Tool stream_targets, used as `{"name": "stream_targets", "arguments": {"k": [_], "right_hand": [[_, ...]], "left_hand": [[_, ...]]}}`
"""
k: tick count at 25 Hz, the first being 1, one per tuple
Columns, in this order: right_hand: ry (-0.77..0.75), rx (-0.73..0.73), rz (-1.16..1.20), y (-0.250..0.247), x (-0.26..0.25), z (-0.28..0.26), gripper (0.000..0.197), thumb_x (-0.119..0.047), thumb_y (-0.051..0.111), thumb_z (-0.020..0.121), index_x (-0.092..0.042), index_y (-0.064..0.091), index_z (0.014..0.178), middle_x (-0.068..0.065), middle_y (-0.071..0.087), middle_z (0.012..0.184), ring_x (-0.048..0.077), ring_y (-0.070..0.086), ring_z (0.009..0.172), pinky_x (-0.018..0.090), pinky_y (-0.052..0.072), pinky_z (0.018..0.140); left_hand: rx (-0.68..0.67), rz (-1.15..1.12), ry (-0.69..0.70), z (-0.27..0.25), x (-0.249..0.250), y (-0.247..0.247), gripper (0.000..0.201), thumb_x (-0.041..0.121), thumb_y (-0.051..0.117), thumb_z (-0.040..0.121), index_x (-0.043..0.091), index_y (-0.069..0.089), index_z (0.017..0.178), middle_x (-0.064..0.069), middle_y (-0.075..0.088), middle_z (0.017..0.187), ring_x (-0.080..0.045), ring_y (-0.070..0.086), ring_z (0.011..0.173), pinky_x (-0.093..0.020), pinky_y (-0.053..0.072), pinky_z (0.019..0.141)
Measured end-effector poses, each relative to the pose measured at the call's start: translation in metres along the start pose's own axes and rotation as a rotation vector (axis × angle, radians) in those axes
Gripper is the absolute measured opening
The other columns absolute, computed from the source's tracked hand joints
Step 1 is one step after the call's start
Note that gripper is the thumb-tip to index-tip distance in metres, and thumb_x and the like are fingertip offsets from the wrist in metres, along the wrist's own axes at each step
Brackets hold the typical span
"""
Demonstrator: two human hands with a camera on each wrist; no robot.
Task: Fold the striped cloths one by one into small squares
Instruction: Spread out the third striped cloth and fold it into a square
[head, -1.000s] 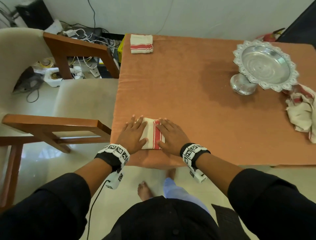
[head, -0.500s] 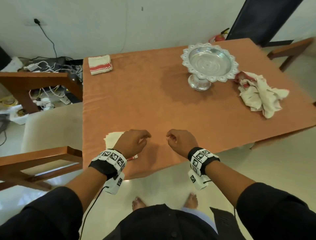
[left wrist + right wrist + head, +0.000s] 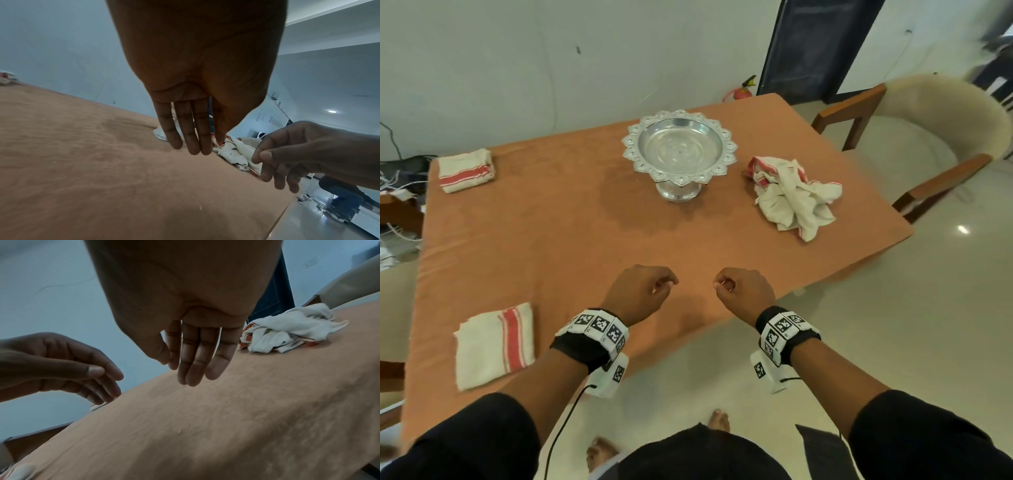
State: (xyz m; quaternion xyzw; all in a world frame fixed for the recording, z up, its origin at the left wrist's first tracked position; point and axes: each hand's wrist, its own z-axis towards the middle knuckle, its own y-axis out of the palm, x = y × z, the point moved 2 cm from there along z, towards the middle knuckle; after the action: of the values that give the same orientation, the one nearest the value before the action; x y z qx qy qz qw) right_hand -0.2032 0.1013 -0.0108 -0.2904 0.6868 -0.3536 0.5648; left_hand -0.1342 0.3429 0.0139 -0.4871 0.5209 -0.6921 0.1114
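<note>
A folded white cloth with a red stripe [image 3: 494, 344] lies at the near left of the orange table [image 3: 571, 246]. Another folded striped cloth [image 3: 465, 170] sits at the far left corner. A crumpled pile of striped cloths [image 3: 796, 197] [image 3: 232, 151] [image 3: 287, 332] lies at the right, beyond both hands. My left hand [image 3: 645, 291] [image 3: 191, 146] and right hand [image 3: 739, 291] [image 3: 195, 374] hover side by side above the near table edge, fingers loosely bent and hanging down, holding nothing. Neither touches a cloth.
A silver pedestal bowl [image 3: 679, 150] stands at the middle back of the table. A cushioned wooden chair [image 3: 928, 144] is beyond the right corner. Cables [image 3: 393, 178] lie on the floor at the left. A fire extinguisher [image 3: 741, 90] leans by the wall.
Both hands lifted off the folded cloth and moved right along the near edge, fingers curling loosely. The folded cloth stays at the near left; my view has swung right.
</note>
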Motion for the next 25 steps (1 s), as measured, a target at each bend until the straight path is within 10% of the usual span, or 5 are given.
{"name": "stream_targets", "arguments": {"k": [25], "right_hand": [[0.291,0.172,-0.142,-0.178,0.188,0.176,0.026,-0.037,0.059,0.091,-0.031,0.065,0.115,-0.011,0.071,0.096,0.019,0.065,0.094,0.032,0.051,0.076]], "left_hand": [[-0.101,-0.010,0.098,0.321,0.140,0.085,0.035,0.036,0.060,0.100,0.024,0.066,0.132,0.006,0.069,0.130,-0.014,0.065,0.108,-0.021,0.041,0.090]]}}
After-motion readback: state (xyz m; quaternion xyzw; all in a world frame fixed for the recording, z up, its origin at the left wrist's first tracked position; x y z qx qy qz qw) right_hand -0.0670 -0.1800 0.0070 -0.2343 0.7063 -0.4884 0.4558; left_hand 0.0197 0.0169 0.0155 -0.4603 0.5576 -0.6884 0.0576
